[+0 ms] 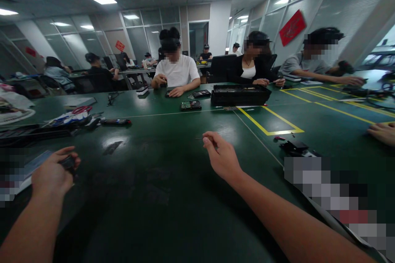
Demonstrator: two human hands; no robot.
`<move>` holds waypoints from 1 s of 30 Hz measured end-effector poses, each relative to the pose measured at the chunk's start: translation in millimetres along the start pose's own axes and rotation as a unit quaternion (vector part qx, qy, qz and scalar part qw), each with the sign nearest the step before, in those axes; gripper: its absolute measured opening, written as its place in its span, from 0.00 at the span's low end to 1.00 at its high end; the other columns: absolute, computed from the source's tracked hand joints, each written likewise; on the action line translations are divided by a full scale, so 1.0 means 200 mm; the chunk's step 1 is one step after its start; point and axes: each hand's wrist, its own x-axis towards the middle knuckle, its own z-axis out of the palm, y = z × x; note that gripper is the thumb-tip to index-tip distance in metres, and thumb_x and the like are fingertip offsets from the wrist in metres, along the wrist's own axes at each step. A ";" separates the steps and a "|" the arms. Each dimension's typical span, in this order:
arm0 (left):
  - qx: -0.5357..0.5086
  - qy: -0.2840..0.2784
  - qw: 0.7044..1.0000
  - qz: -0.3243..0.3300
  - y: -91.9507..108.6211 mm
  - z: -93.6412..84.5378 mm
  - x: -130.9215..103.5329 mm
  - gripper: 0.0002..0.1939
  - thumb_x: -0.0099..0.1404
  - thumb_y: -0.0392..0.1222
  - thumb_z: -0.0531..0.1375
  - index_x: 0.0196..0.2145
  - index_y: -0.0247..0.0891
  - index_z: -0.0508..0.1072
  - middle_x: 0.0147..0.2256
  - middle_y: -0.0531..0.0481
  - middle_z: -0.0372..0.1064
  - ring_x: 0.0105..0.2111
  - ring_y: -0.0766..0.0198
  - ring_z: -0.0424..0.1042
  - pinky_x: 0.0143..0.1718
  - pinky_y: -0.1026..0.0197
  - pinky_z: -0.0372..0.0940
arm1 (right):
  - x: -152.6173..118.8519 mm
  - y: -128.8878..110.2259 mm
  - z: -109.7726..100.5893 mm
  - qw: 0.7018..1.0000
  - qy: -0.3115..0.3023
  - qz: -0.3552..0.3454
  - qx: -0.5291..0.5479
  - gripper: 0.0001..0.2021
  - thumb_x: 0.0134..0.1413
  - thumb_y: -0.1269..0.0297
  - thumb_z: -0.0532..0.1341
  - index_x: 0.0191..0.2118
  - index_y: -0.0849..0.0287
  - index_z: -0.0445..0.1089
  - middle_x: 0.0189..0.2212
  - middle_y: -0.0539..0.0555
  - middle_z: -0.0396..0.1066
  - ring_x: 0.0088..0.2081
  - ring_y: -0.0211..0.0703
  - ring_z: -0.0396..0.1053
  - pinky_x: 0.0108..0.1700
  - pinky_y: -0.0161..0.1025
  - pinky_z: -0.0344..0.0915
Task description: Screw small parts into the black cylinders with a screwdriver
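My left hand point(53, 174), at the left side of the green table point(148, 222), is closed around a small black object point(68, 163). Fingers cover much of that object, so its kind does not show. Farther right, my right hand point(222, 157) is held over the table's middle with the thumb pressed toward the curled fingers. Whatever is in that pinch, if anything, is too small to name. A flat dark piece point(113, 148) lies on the table between the hands, nearer the left one. Beyond it is a dark pen-like tool point(115, 122) with a red end.
An opened device with a circuit board point(190, 105) and a long black tray point(240, 95) stand ahead. Red-handled scissors point(82, 109) lie among clutter at left. Yellow tape point(284, 133) and black parts point(298, 148) are at right. Several people sit across the table.
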 end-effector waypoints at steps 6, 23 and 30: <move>0.021 -0.004 1.000 0.015 -0.01 -0.01 0.01 0.12 0.54 0.24 0.50 0.26 0.36 0.69 0.23 0.53 0.63 0.22 0.69 0.63 0.23 0.72 0.63 | 0.00 0.00 0.00 1.000 -0.002 -0.002 0.005 0.13 0.69 0.57 0.52 0.50 0.54 0.69 0.35 0.53 0.74 0.39 0.46 0.74 0.40 0.44 0.68; 0.031 0.010 0.999 -0.014 -0.02 0.00 0.04 0.14 0.46 0.23 0.51 0.29 0.35 0.69 0.23 0.54 0.60 0.20 0.69 0.62 0.22 0.71 0.59 | 0.00 0.00 0.01 1.000 -0.003 -0.003 0.012 0.12 0.69 0.58 0.52 0.49 0.54 0.69 0.35 0.52 0.75 0.38 0.45 0.74 0.40 0.43 0.67; 0.040 0.020 0.999 -0.015 -0.02 0.01 0.06 0.17 0.44 0.22 0.51 0.30 0.34 0.69 0.23 0.55 0.61 0.20 0.69 0.62 0.24 0.69 0.59 | 0.00 0.01 0.01 1.000 -0.003 -0.003 0.007 0.12 0.68 0.58 0.53 0.49 0.54 0.69 0.36 0.52 0.75 0.39 0.45 0.74 0.40 0.43 0.67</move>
